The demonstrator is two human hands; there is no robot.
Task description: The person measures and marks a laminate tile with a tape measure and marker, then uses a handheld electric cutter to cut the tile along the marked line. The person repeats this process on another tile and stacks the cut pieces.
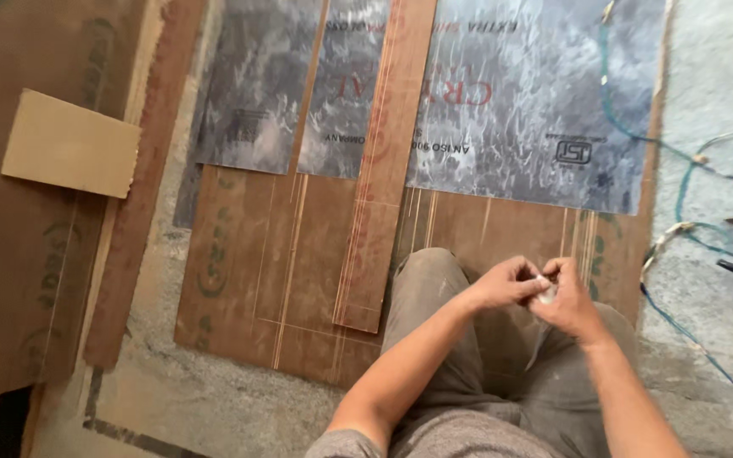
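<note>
In the lower middle of the frame the left hand [506, 284] and right hand [566, 304] meet over the knees, hemmed in below. Just above them the plywood sheet [239, 280] lies bare, open to reach. Higher, grey laminate sheets [536, 102] and a narrow strip [379, 187] cover it. At right, tangled wires [689, 229] cross the floor [714, 76]. Far left, a small board [69, 144] lies.

2 hands [536, 293], 3 grey laminate sheets [536, 93], 1 cardboard pc [69, 144], 1 blue-green wire [689, 229].
</note>
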